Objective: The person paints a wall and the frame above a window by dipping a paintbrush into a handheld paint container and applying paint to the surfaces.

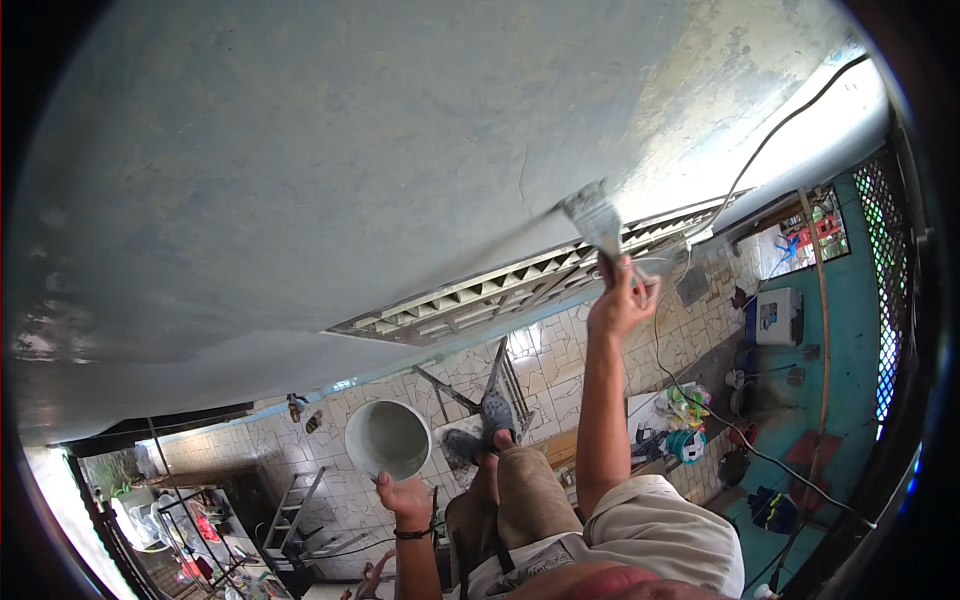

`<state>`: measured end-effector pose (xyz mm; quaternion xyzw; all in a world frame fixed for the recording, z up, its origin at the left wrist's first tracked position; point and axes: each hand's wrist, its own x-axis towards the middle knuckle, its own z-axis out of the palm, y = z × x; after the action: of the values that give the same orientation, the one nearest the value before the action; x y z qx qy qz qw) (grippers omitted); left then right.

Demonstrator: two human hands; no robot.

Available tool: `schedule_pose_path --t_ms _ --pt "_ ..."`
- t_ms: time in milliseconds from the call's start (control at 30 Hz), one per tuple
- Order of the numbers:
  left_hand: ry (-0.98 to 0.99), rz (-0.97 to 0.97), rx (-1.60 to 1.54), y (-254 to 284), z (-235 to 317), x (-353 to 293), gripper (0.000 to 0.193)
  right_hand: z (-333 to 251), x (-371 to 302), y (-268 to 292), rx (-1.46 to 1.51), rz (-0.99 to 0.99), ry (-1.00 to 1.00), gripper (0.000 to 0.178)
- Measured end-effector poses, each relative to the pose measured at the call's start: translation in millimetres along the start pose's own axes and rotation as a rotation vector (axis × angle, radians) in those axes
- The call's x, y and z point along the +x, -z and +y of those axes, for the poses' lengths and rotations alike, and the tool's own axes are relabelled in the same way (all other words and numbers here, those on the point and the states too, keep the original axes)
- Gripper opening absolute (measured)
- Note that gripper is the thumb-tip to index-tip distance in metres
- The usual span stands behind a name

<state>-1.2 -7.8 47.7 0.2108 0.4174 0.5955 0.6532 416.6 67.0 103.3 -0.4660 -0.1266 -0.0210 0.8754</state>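
downward fisheye view from head

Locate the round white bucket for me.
In the head view, the round white bucket is lower left of centre, held by the person's left hand, left of the grey perforated clogs.

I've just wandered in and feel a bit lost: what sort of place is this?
Probably part of a home, perhaps a covered porch, though I can't be certain: irregular, stone-patterned tiles cover the floor, and on the right a lattice meets a turquoise wall.
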Motion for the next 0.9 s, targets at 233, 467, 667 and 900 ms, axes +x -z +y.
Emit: schedule_pose_path --t_ms 233,467,667,900 --pt "-0.015 0.013 0.033 -8 1 5 0.074 -10 -24 -32 -0.040 0.368 -0.215 0.024" --pt "0.010 -0.077 -0.017 -4 -3 -1 0.074 -141 17 -118 0.370 0.038 0.022 0.016" --pt "0.030 -0.018 -0.023 4 -11 -2 0.075 -158 65 -163 0.689 -0.274 0.172 0.015" --pt "0.034 0.045 -0.047 -6 -6 -3 0.072 -48 33 -76 0.460 0.004 0.064 0.025"
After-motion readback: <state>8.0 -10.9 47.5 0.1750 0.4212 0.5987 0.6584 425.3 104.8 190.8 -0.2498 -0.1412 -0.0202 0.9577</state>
